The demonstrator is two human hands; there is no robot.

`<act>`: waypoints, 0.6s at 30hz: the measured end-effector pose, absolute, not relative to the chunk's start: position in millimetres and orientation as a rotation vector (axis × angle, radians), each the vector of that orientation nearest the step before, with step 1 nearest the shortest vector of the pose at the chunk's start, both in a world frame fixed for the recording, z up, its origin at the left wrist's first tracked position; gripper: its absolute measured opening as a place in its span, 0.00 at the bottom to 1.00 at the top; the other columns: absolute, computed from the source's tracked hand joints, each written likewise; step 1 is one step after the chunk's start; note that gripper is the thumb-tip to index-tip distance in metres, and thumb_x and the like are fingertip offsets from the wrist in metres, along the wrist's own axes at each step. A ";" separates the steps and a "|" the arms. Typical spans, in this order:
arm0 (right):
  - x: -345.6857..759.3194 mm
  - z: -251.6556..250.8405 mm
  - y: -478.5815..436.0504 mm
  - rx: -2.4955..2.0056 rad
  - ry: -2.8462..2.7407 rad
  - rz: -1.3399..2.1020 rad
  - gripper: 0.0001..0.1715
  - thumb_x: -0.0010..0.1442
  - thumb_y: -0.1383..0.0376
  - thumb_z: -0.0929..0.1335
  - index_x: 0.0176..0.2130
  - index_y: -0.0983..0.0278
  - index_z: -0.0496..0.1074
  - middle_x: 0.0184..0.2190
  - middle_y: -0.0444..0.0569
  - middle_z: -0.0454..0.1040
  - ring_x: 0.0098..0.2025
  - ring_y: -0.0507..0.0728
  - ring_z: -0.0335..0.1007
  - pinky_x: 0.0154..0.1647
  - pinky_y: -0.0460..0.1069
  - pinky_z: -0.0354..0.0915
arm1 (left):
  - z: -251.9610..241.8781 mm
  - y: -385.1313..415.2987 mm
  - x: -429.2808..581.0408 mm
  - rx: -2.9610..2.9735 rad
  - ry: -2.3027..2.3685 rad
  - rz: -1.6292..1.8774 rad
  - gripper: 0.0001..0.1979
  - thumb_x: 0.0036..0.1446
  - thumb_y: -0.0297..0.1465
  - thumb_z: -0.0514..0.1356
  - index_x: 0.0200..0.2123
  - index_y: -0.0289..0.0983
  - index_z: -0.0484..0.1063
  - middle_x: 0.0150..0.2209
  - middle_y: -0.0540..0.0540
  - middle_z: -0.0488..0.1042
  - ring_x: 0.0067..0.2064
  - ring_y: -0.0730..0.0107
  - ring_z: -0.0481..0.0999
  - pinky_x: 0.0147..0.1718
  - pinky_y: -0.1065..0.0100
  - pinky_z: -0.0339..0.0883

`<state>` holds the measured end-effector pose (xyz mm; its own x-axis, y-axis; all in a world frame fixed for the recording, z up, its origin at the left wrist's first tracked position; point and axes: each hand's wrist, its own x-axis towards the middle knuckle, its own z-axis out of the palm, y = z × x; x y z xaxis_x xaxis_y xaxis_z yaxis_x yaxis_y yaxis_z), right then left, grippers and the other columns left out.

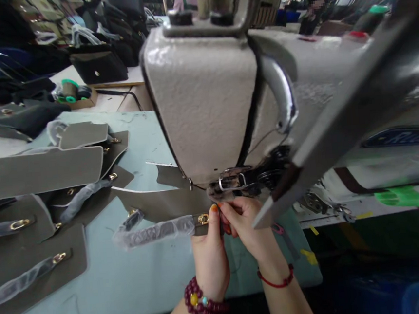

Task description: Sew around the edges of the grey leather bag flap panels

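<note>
A grey-brown bag panel (155,204) lies on the pale blue table, its right end close under the head of a sewing machine (205,103). A bag handle (161,232) wrapped in clear plastic is joined to it by gold buckles. My left hand (211,254) grips the panel's right end, thumb on top beside a gold buckle (203,219). Close against it, my right hand (250,226) pinches at the same edge with bent fingers. What sits between the right fingertips is too small and covered to make out.
Several similar panels with plastic-wrapped handles (42,171) lie piled on the left of the table (140,285). A grey bar (336,102) slants across the right, close to my right hand. Pink-handled scissors (279,229) lie beside that hand. Finished dark bags (98,64) stand behind.
</note>
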<state>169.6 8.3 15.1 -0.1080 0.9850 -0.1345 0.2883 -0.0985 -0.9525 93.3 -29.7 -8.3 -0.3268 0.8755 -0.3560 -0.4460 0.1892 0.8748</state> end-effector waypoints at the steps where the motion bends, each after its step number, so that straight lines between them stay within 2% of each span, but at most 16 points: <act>1: 168.6 15.0 6.4 -1.436 -1.454 1.243 0.23 0.63 0.59 0.65 0.18 0.62 0.63 0.13 0.40 0.62 0.14 0.49 0.58 0.16 0.43 0.53 | -8.1 -29.0 92.8 0.439 1.279 1.473 0.19 0.59 0.42 0.59 0.21 0.38 0.64 0.22 0.52 0.66 0.27 0.73 0.64 0.29 0.71 0.61; 5: 173.0 12.5 -3.9 -1.431 -1.477 1.130 0.18 0.64 0.63 0.64 0.23 0.64 0.68 0.16 0.40 0.65 0.16 0.49 0.61 0.18 0.42 0.56 | -7.1 -27.2 92.6 0.416 1.226 1.518 0.16 0.58 0.38 0.62 0.22 0.37 0.67 0.21 0.54 0.67 0.25 0.75 0.65 0.28 0.73 0.62; 8: 194.0 0.9 -17.9 -1.562 -1.508 0.877 0.14 0.64 0.64 0.63 0.31 0.64 0.74 0.19 0.43 0.71 0.20 0.51 0.67 0.24 0.44 0.63 | -12.3 -41.0 89.6 0.383 1.198 1.394 0.14 0.56 0.39 0.63 0.26 0.35 0.71 0.26 0.50 0.73 0.28 0.74 0.70 0.29 0.73 0.65; 11: 227.1 -24.9 -35.4 -1.740 -1.604 0.511 0.12 0.64 0.64 0.63 0.39 0.65 0.75 0.33 0.52 0.77 0.36 0.59 0.74 0.38 0.51 0.69 | -16.2 -69.9 71.2 0.393 1.084 0.993 0.19 0.51 0.45 0.66 0.32 0.34 0.74 0.28 0.44 0.77 0.27 0.71 0.74 0.26 0.71 0.68; 13: 247.9 -45.8 -44.3 -1.805 -1.771 0.337 0.13 0.63 0.64 0.63 0.44 0.65 0.74 0.43 0.56 0.76 0.45 0.64 0.72 0.46 0.57 0.68 | -8.1 -83.0 46.4 0.500 0.988 0.732 0.24 0.47 0.49 0.67 0.36 0.34 0.75 0.26 0.44 0.77 0.20 0.70 0.72 0.18 0.71 0.64; 15: 261.9 -63.5 -48.0 -1.865 -1.901 0.190 0.15 0.63 0.66 0.63 0.46 0.64 0.74 0.44 0.57 0.75 0.45 0.66 0.71 0.46 0.60 0.68 | 11.5 -77.3 13.3 0.660 1.092 0.768 0.22 0.51 0.47 0.65 0.40 0.35 0.75 0.28 0.44 0.78 0.21 0.72 0.72 0.20 0.71 0.65; 18: 269.3 -76.6 -45.3 -1.885 -1.947 0.076 0.16 0.65 0.66 0.60 0.43 0.63 0.75 0.41 0.57 0.75 0.43 0.67 0.71 0.45 0.62 0.67 | 46.9 -27.9 -36.0 0.872 1.291 1.100 0.13 0.54 0.41 0.64 0.38 0.38 0.76 0.33 0.47 0.80 0.28 0.72 0.73 0.26 0.72 0.69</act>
